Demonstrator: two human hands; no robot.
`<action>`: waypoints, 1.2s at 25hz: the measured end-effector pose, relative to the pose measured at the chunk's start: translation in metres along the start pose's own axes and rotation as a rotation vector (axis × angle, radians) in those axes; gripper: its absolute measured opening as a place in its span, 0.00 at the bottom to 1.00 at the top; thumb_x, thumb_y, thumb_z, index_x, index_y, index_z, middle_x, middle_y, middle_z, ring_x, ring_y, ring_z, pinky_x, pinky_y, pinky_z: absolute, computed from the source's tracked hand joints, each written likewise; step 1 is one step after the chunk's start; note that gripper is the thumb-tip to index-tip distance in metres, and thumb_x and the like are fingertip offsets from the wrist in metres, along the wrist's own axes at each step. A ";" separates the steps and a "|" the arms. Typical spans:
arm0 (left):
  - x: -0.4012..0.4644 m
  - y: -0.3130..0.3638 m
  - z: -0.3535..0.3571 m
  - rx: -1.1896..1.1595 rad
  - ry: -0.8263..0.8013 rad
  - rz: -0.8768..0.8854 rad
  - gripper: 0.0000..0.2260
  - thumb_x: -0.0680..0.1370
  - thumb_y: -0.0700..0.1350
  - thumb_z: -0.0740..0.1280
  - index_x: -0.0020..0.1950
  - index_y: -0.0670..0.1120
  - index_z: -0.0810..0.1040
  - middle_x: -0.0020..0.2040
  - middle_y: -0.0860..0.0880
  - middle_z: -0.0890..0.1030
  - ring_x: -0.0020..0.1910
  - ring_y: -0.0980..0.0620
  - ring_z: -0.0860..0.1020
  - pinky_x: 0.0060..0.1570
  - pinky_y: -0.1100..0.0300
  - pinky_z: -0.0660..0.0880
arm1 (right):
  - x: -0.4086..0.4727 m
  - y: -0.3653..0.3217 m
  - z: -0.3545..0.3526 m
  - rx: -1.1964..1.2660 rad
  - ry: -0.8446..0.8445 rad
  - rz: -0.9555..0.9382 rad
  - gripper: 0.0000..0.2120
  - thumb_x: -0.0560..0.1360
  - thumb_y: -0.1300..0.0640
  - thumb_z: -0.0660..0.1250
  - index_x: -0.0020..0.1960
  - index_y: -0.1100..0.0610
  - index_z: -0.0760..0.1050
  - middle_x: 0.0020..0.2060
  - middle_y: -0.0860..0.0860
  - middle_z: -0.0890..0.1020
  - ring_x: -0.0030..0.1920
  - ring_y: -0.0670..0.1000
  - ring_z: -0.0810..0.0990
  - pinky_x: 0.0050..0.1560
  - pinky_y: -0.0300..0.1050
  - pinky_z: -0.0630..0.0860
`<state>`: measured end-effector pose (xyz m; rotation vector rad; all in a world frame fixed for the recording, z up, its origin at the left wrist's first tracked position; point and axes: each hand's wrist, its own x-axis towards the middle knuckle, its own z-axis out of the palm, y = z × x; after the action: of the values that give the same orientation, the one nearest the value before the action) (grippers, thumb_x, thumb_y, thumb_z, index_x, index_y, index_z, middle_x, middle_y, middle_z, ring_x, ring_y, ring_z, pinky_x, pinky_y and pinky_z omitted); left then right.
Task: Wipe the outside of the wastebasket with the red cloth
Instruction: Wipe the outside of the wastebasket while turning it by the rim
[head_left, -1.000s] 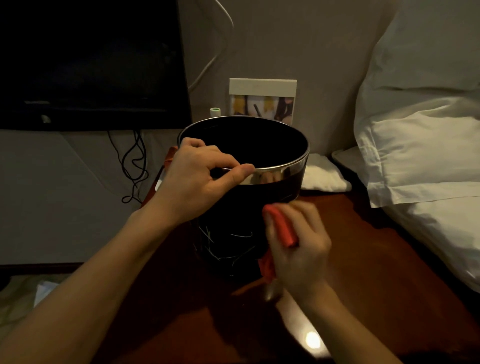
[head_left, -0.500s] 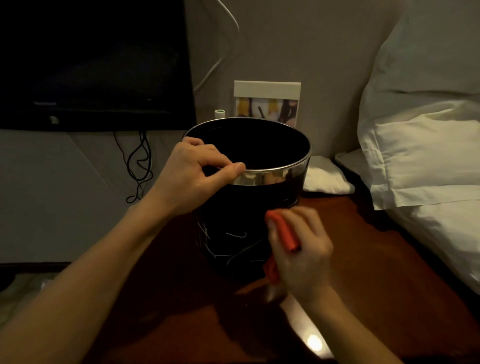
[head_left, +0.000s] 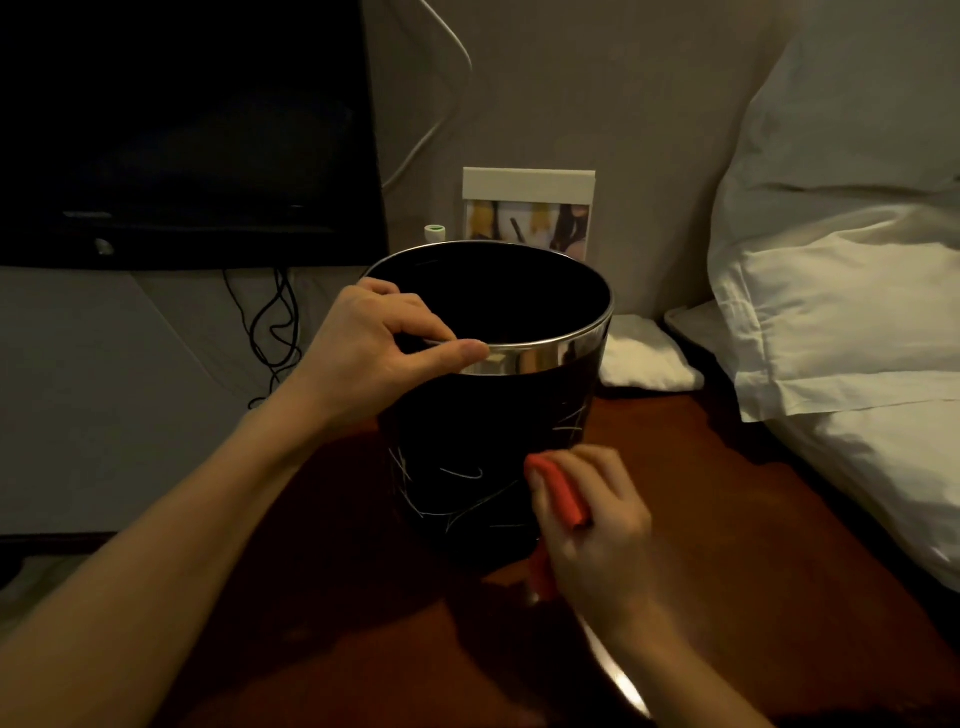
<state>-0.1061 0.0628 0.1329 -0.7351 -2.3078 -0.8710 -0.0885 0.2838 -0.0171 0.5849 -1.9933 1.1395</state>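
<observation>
A black wastebasket with a shiny metal rim and thin pale scribble lines stands upright on a dark red-brown table. My left hand pinches the near-left part of the rim, thumb outside and fingers over the edge. My right hand grips a folded red cloth and holds it against the lower right side of the basket's outer wall. Part of the cloth hangs below my palm.
White pillows and bedding fill the right side. A small white folded cloth lies behind the basket. A framed picture leans on the wall. A dark screen with hanging cables is at the left.
My right hand with the cloth has slid slightly down and right along the basket's side. The left hand keeps its pinch on the rim.
</observation>
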 end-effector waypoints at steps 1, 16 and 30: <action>0.001 -0.001 0.000 -0.004 -0.006 0.003 0.08 0.72 0.62 0.67 0.38 0.59 0.80 0.37 0.57 0.82 0.40 0.56 0.80 0.60 0.51 0.67 | -0.009 0.002 0.001 0.006 -0.025 0.030 0.13 0.78 0.52 0.69 0.56 0.60 0.82 0.53 0.47 0.78 0.49 0.40 0.78 0.45 0.36 0.77; 0.002 0.031 0.031 0.273 0.036 0.033 0.13 0.76 0.60 0.63 0.44 0.53 0.81 0.37 0.59 0.79 0.37 0.64 0.70 0.55 0.59 0.60 | 0.050 -0.018 -0.012 -0.011 0.227 -0.100 0.09 0.76 0.63 0.72 0.54 0.66 0.82 0.51 0.54 0.79 0.52 0.42 0.76 0.55 0.28 0.69; 0.004 0.019 0.027 0.220 0.019 0.034 0.14 0.75 0.63 0.61 0.45 0.56 0.80 0.36 0.59 0.78 0.38 0.67 0.71 0.55 0.59 0.61 | 0.070 -0.025 -0.013 -0.018 0.383 0.092 0.06 0.77 0.60 0.72 0.51 0.62 0.82 0.47 0.49 0.79 0.47 0.34 0.75 0.52 0.26 0.67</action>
<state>-0.1047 0.0954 0.1259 -0.6649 -2.3199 -0.5938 -0.1090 0.2810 0.0549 0.2432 -1.7103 1.1869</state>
